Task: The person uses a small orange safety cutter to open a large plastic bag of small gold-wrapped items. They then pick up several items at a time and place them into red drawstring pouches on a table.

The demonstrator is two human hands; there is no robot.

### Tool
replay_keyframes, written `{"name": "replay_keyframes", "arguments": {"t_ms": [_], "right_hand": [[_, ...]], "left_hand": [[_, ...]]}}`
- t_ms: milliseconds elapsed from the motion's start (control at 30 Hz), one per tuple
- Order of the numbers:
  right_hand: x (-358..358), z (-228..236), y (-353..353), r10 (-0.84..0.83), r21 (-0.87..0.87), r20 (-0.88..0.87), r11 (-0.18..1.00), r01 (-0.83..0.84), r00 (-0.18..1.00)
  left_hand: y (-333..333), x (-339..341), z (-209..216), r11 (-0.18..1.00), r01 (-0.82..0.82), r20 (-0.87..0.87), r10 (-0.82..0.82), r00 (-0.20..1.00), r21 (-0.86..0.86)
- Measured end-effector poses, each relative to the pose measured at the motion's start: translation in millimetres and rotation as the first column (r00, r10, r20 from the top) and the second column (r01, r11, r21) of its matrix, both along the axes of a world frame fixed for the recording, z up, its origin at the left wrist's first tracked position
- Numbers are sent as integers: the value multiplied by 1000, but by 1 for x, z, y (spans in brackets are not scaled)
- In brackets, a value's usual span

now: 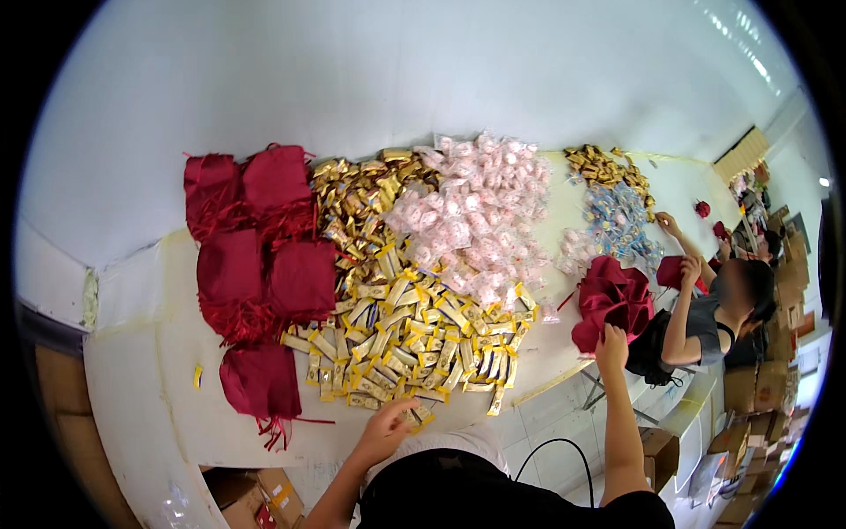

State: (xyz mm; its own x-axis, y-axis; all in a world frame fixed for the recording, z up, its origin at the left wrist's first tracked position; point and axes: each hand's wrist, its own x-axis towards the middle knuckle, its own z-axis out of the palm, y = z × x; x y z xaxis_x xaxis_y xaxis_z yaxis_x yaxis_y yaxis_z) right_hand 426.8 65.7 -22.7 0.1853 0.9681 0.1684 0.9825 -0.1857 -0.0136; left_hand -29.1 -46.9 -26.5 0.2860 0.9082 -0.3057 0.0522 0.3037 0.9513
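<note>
At the near edge of the table, my left hand [386, 432] has its fingers closed at a small yellow-ended snack packet [423, 416]. My right hand [612, 347] reaches out to the right and grips the lower edge of a bunched dark red cloth pouch [614, 298], whose folds flare out like petals. Its fingertips are partly hidden in the cloth. A broad heap of yellow-ended snack packets [397, 348] lies in front of me. Behind it are gold-wrapped sweets [352, 198] and a pile of pink-and-white sweets in clear wrappers [480, 198].
Stacks of dark red pouches [231, 269] with ribbons lie on the left of the table [141, 353]. One stray yellow packet [197, 376] sits beyond them. Farther right are blue-wrapped sweets [621, 216] and a co-worker [714, 317] handling a red pouch. Cardboard boxes [758, 388] stand behind.
</note>
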Motion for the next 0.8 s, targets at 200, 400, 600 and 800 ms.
{"name": "replay_keyframes", "arguments": {"t_ms": [200, 400, 600, 800], "right_hand": [[-21, -40, 43, -70, 69, 65, 995, 66, 995], [-78, -60, 142, 344, 122, -71, 935, -334, 936], [28, -123, 314, -189, 153, -142, 966, 210, 972], [116, -174, 381, -519, -152, -181, 854, 498, 835]], "left_hand": [[-23, -40, -16, 958, -270, -200, 247, 948, -97], [-25, -50, -14, 834, -425, -266, 347, 899, -351], [-40, -47, -39, 810, -493, -434, 338, 835, -317], [5, -20, -38, 700, -436, -610, 0, 792, -566]]}}
